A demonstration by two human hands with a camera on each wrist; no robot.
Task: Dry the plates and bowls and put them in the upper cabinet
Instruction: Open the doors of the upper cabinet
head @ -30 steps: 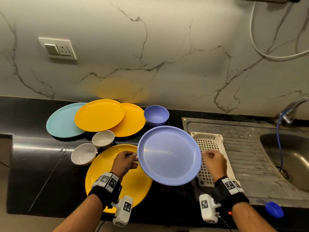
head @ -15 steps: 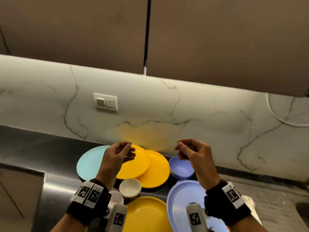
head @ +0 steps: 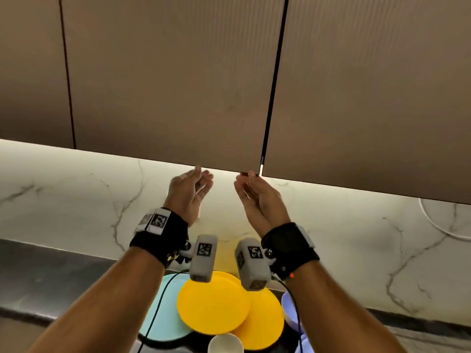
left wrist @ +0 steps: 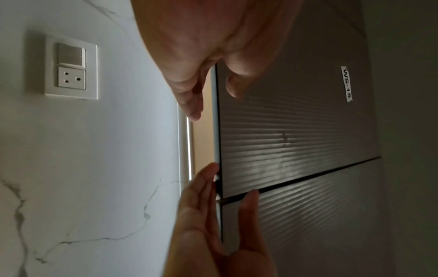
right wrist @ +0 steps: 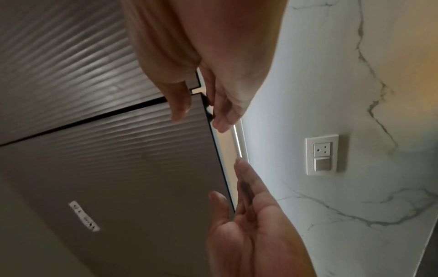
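Observation:
The upper cabinet's brown ribbed middle door (head: 165, 85) is closed. Both my hands are raised to its bottom edge, and neither holds a dish. My left hand (head: 193, 184) has its fingers under and behind the edge and its thumb (left wrist: 234, 88) in front of the door face. My right hand (head: 252, 189) sits at the door's lower right corner by the seam, with fingers (right wrist: 222, 121) behind the edge and the thumb in front. A firm pinch does not show on either hand. Below lie two yellow plates (head: 212, 304), a teal plate (head: 163, 324), a white bowl (head: 225, 343) and a lavender bowl (head: 289, 309).
Another closed door (head: 369, 98) hangs to the right of the seam. A lit strip runs under the cabinet along the marble wall (head: 76, 200). A switch and socket plate (left wrist: 71, 68) is on that wall. A white cable (head: 438, 225) loops at the right. The dark counter (head: 51, 278) runs below.
The lavender plate was set down on the counter. Both hands rose empty from the counter to the cabinet door's bottom edge, and the head view tilted up.

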